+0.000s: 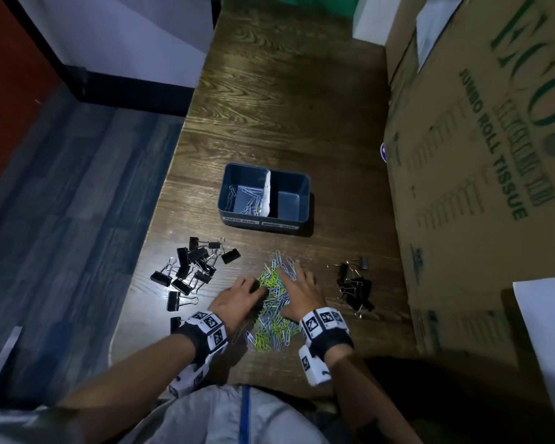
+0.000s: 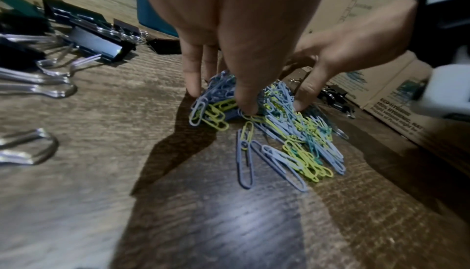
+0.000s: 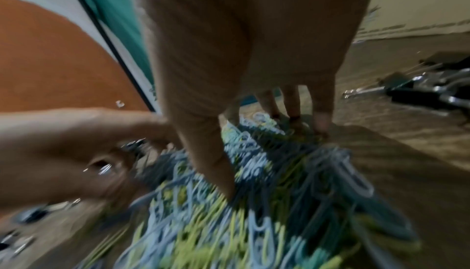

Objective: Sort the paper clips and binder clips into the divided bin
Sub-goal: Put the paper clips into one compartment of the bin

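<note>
Two heaps of binder clips flank your work: large ones (image 1: 191, 272) at left, small ones (image 1: 354, 288) at right, each roughly a dozen or more, too tangled to count. Between them your left hand (image 1: 237, 298) and right hand (image 1: 302, 294), fingers spread and holding nothing, press into the paper clips (image 1: 274, 310), far too many to count. Draw both hands together, cup one compact bunch and carry it to the divided bin (image 1: 265, 219), whose left compartment holds several clips and whose right looks empty.
</note>
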{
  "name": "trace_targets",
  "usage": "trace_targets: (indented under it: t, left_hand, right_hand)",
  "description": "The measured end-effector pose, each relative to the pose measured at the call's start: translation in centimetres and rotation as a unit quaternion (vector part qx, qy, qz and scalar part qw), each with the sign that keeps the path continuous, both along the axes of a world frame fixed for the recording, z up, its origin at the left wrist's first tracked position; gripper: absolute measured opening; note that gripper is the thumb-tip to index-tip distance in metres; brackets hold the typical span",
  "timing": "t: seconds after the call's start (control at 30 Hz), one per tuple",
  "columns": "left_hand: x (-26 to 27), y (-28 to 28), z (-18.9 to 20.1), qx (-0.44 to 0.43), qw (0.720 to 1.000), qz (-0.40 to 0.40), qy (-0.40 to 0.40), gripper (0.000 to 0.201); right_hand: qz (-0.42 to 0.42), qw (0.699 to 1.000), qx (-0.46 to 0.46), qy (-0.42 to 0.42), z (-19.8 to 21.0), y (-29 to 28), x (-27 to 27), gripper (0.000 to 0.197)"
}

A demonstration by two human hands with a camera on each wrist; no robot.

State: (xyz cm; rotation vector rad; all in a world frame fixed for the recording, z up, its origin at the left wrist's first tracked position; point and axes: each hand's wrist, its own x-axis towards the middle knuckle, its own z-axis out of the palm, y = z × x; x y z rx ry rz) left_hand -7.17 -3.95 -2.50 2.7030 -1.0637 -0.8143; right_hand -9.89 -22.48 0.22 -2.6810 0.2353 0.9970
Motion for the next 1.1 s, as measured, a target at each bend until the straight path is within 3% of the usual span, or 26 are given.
trace_targets:
  t: [0.1,0.27,0.53,0.87,1.1]
  left_hand:
    - [0.3,0.3,-0.2,-0.024,0.999,0.026,0.006,0.084]
    - [0.8,0.7,0.9,-0.079,0.992,0.092,0.02,0.04]
    - [2.4,1.9,2.5,-0.117,0.98,0.16,0.023,0.012]
    - [3.8,1.6,5.4,-0.21,0.968,0.139,0.008,0.009]
    - [5.8,1.6,9.5,-0.281,0.948,0.144,-0.044,0.008]
  right_hand:
    - [0.004,0.998,0.0,-0.067,-0.3,1.0,-0.6,0.096]
    - [-0.049,0.992,0.023,-0.116,-0.5,1.3,-0.7,0.078]
    - [-0.124,0.983,0.05,-0.125,1.0,0.5,-0.2,0.017]
    - [-0.121,0.978,0.06,-0.162,3.5,0.0,0.4,0.026]
    - [-0.11,0.971,0.065,-0.201,5.7,-0.5,0.7,0.02]
